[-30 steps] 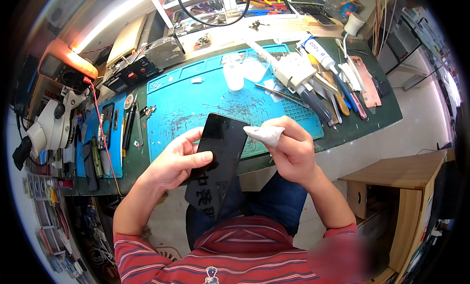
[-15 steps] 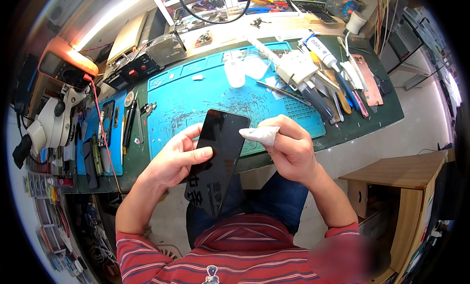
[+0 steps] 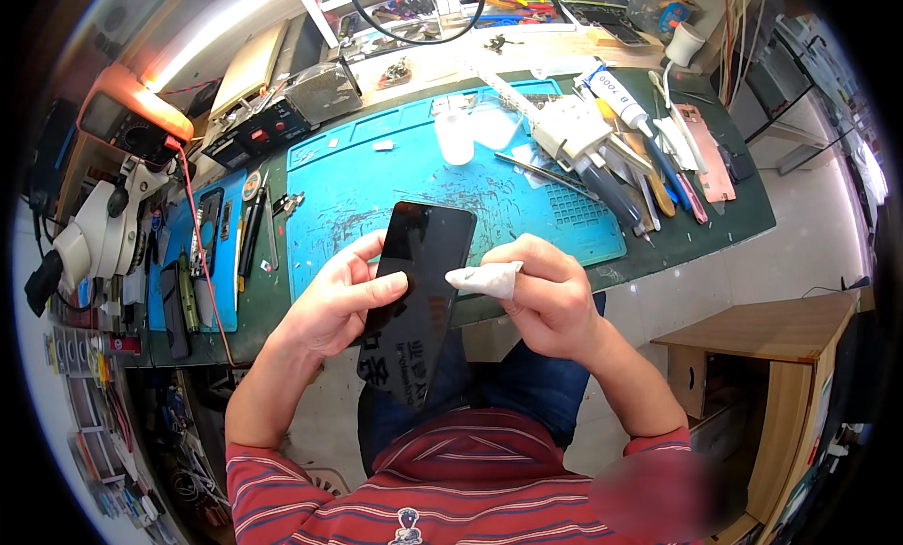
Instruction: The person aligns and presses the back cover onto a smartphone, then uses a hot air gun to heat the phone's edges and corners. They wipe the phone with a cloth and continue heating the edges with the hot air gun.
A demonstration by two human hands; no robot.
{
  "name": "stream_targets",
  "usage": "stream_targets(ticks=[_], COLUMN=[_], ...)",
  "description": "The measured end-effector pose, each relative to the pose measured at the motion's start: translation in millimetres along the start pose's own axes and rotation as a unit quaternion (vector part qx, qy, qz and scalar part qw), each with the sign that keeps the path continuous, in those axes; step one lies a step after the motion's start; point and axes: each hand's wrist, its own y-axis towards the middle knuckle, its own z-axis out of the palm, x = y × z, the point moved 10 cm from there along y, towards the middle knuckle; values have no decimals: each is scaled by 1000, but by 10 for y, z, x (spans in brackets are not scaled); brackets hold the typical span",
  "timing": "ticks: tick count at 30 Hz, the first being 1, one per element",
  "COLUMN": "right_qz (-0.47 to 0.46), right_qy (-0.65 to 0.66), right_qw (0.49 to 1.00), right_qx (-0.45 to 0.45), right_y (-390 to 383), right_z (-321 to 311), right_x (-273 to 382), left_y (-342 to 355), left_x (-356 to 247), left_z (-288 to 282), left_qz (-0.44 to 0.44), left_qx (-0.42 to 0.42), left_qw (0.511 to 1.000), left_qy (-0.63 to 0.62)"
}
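A black smartphone (image 3: pixel 425 263) is held upright-slanted over the bench's front edge, its glossy face toward me with reflections on it. My left hand (image 3: pixel 340 296) grips its left side, thumb lying on the glass. White cloth or tissue (image 3: pixel 489 280) is wrapped over a fingertip of my right hand (image 3: pixel 546 296), whose fingers are curled and pinch it. The cloth's tip is at the phone's right edge; whether it touches is hard to tell. Beneath lies a blue work mat (image 3: pixel 348 178) with scuff marks.
A white-and-blue glue tube (image 3: pixel 613 95), a white tool with a dark tip (image 3: pixel 574 131) and several pry tools crowd the right. An orange multimeter (image 3: pixel 132 117) and a microscope (image 3: pixel 99 221) stand left. A white round container (image 3: pixel 454 139) sits on the mat. A wooden cabinet (image 3: pixel 752 324) stands lower right.
My right hand with the cloth has moved left and slightly down along the phone's right edge. The phone has shifted a little left and up in my left hand.
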Motion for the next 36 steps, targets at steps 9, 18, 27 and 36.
stream_targets(ticks=[9, 18, 27, 36], right_qz=[-4, 0, 2, 35], right_qy=[19, 53, 68, 110], right_qw=[1000, 998, 997, 993], right_qx=[20, 23, 24, 3], right_y=[-16, -70, -65, -149], right_z=[91, 141, 126, 96], right_x=[99, 156, 239, 145], left_y=[-12, 6, 27, 39], left_x=[-70, -114, -175, -161], left_z=[25, 14, -48, -35], left_qz=[18, 37, 65, 66], left_qx=[-14, -29, -71, -100], left_qw=[1000, 999, 995, 992], left_qy=[-2, 10, 11, -48])
